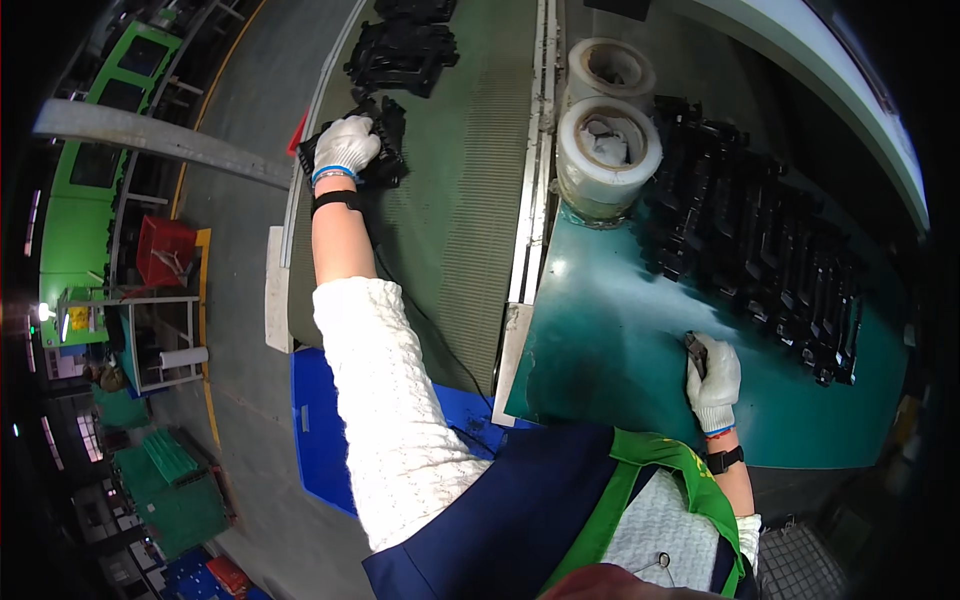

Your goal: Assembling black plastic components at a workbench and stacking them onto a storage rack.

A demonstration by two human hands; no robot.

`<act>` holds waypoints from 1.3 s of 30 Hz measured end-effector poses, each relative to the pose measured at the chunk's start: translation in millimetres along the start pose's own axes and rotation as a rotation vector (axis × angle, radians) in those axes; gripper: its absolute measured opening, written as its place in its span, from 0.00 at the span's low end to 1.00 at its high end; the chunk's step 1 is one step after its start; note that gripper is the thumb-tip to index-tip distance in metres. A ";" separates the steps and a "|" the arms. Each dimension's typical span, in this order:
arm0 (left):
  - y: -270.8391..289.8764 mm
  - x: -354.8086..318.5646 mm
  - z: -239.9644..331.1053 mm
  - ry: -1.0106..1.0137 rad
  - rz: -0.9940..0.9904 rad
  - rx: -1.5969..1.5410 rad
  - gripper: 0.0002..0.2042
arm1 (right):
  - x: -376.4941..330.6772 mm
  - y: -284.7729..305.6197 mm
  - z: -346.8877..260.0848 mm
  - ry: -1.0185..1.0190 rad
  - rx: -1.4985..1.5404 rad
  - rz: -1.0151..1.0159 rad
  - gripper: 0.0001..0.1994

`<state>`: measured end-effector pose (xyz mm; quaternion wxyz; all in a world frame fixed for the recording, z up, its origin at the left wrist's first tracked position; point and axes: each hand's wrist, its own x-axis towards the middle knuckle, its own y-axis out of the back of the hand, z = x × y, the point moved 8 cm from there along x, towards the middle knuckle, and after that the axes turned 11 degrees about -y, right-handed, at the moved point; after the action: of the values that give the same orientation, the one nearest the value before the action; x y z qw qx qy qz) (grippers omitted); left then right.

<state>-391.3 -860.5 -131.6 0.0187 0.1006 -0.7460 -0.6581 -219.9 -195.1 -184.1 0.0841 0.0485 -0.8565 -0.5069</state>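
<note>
My left hand (346,147), in a white knit glove, reaches far out over the conveyor belt. Its fingers are curled over a black moulded plastic part (388,150), and the fingertips are partly hidden. Further up the belt lie more black parts (403,55) of the same sort. My right hand (714,380), also gloved in white, is low over the green tabletop (610,330). Closed in it is a small dark hand tool (696,352); the fingers cover most of it, so its exact kind does not show.
Two rolls of clear film (608,150) stand at the table's far left corner. Rows of black plastic parts (760,230) cover its right side. A metal rail (533,150) divides belt and table. A blue bin (322,430) sits below the belt's near end, and a thin black cable (440,335) crosses the belt.
</note>
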 end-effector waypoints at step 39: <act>108.2 -323.2 336.0 -0.234 -0.080 -0.647 0.31 | -13.0 -17.6 0.2 0.003 0.747 -0.458 0.22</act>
<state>-142.3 -463.2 -36.0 -0.0621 0.0426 -0.4911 -0.8679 -207.2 -201.2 -200.9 -0.0525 0.2652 -0.9481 -0.1676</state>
